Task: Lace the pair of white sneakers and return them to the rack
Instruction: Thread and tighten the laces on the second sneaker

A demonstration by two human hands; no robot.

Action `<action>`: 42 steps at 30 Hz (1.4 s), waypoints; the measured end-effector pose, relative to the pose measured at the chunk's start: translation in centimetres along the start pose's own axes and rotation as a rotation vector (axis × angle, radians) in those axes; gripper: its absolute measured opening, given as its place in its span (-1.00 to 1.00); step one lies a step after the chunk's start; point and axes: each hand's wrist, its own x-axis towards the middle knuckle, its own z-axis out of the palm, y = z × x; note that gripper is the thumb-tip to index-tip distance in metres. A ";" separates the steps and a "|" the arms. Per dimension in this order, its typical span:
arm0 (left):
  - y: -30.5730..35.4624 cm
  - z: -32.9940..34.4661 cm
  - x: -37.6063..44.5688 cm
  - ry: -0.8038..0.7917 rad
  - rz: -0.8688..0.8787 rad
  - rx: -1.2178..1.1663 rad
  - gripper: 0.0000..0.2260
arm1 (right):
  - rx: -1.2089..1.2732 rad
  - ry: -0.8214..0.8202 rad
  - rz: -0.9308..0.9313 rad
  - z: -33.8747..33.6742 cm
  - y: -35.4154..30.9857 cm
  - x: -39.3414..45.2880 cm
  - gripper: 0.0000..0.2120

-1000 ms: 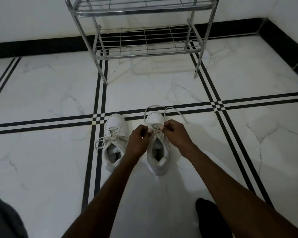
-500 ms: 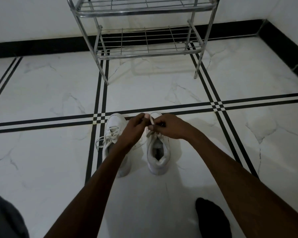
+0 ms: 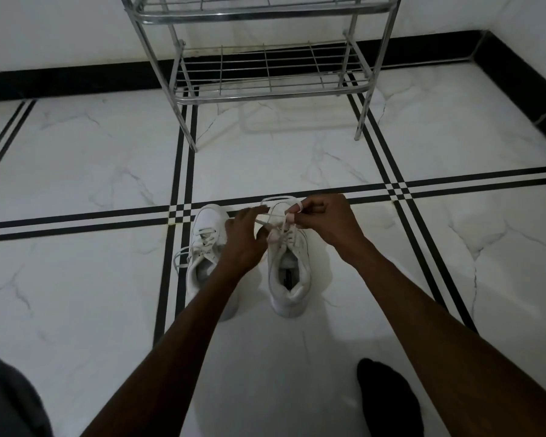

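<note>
Two white sneakers stand side by side on the marble floor, toes pointing away from me. The left sneaker [image 3: 206, 247] has its lace threaded, with a loose loop hanging off its left side. Over the toe of the right sneaker [image 3: 289, 279] both my hands work its lace [image 3: 276, 230]. My right hand [image 3: 325, 220] pinches a loop of that lace between thumb and fingers. My left hand [image 3: 243, 239] hovers just left of the tongue, fingertips on the other strand. The metal shoe rack [image 3: 265, 77] stands ahead against the wall.
White marble floor with black inlay lines runs all around. A black skirting follows the walls at the back and right. My dark-socked foot [image 3: 388, 402] rests at the lower right, and a grey trouser leg [image 3: 7, 402] shows at the lower left.
My hands went from pinching lace at the tongue, forward and together over the toe, and now apart again, the right one holding a lace loop up.
</note>
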 end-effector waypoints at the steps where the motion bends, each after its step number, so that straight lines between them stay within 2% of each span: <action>1: -0.3 -0.2 0.0 0.038 -0.021 0.091 -0.75 | 0.062 -0.005 0.022 0.1 -0.1 -0.2 -0.83; 3: -0.5 -1.2 -0.4 0.078 -0.090 0.097 -0.76 | 0.158 -0.021 0.074 0.1 -0.2 -0.3 -0.79; 4: -0.4 -1.9 -0.7 0.073 -0.123 -0.021 -0.70 | 0.196 -0.033 0.107 0.0 -0.3 -0.3 -0.76; 6: 0.6 -3.5 -1.1 0.040 -0.186 -0.412 -0.62 | 0.257 -0.074 0.190 -0.1 -0.5 -0.4 -0.69; 7: 1.0 -4.3 -1.2 0.038 -0.194 -0.536 -0.63 | 0.287 -0.092 0.229 -0.3 -0.5 -0.4 -0.66; 8: 1.3 -4.8 -1.2 0.059 -0.186 -0.539 -0.66 | 0.306 -0.090 0.267 -0.6 -0.3 -0.3 -0.66; 10: 0.4 -5.8 -1.4 0.129 -0.180 -0.208 -0.74 | 0.277 0.010 0.388 -1.4 0.9 -0.1 -0.75; 12: -1.8 -6.6 -2.0 0.243 -0.304 0.243 -0.82 | 0.119 0.216 0.602 -2.7 3.6 -0.2 -0.83; 13: -3.1 -6.9 -2.5 0.277 -0.384 0.365 -0.82 | 0.026 0.299 0.686 -3.2 5.0 -0.6 -0.82; 15: -4.7 -6.7 -3.4 0.287 -0.431 0.454 -0.81 | -0.048 0.385 0.723 -3.3 7.0 -1.6 -0.80; 17: -5.2 -5.8 -3.5 0.304 -0.361 0.487 -0.83 | -0.043 0.381 0.694 -2.9 7.7 -1.7 -0.77; 19: -4.9 -5.1 -3.2 0.337 -0.313 0.503 -0.85 | -0.117 0.313 0.665 -2.3 6.9 -1.4 -0.66; 21: -4.2 -4.8 -3.0 0.375 -0.239 0.470 -0.80 | -0.383 0.302 0.503 -2.5 6.3 -1.1 -0.54; 22: -3.8 -4.5 -2.8 0.382 -0.165 0.448 -0.80 | -0.490 0.308 0.377 -2.8 6.2 -1.0 -0.55; 24: -2.2 -3.6 -2.5 0.317 0.017 0.403 -0.85 | -0.489 0.236 0.183 -2.9 5.5 -1.1 -0.68; 27: -0.2 -1.5 -2.0 0.101 0.170 0.312 -0.84 | -0.533 -0.049 0.071 -2.1 4.9 -1.0 -0.73; 30: -0.4 0.3 -1.8 -0.033 0.162 0.328 -0.79 | -0.573 -0.123 -0.001 -0.8 5.4 -1.2 -0.83; 34: -1.2 1.1 -1.6 -0.020 0.124 0.436 -0.72 | -0.570 -0.036 -0.067 0.2 5.7 -1.4 -0.94; 37: -0.9 1.4 -1.6 -0.042 0.052 0.533 -0.68 | -0.631 -0.034 -0.047 0.2 5.4 -1.4 -0.98; 42: -0.8 1.1 -2.0 -0.024 -0.004 0.592 -0.74 | -0.931 -0.066 -0.027 0.3 5.4 -1.8 -0.87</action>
